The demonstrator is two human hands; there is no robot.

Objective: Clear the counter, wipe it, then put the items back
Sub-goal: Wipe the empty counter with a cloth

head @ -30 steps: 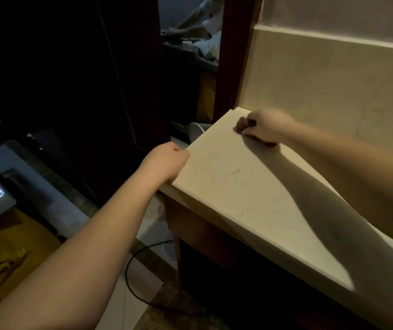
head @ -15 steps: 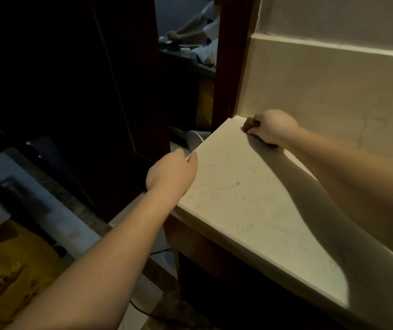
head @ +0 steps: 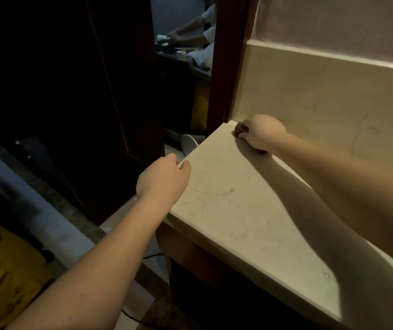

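Observation:
The cream stone counter (head: 250, 210) runs from the far corner down to the lower right, with nothing standing on its visible top. My right hand (head: 262, 133) is balled at the far corner against the backsplash and grips a small dark cloth (head: 238, 129), pressing it onto the surface. Most of the cloth is hidden under the fist. My left hand (head: 164, 179) holds the counter's left edge, thumb on top and fingers curled down over the side.
A dark wooden door (head: 95, 91) stands left of the counter. Through the gap, another person (head: 190, 32) works at a far counter. A white round object (head: 188, 144) and a cable (head: 152, 254) lie on the floor. Something yellow (head: 5, 270) is at lower left.
My right hand has slid the cloth farther into the back corner. My left hand has shifted along the left edge, away from me.

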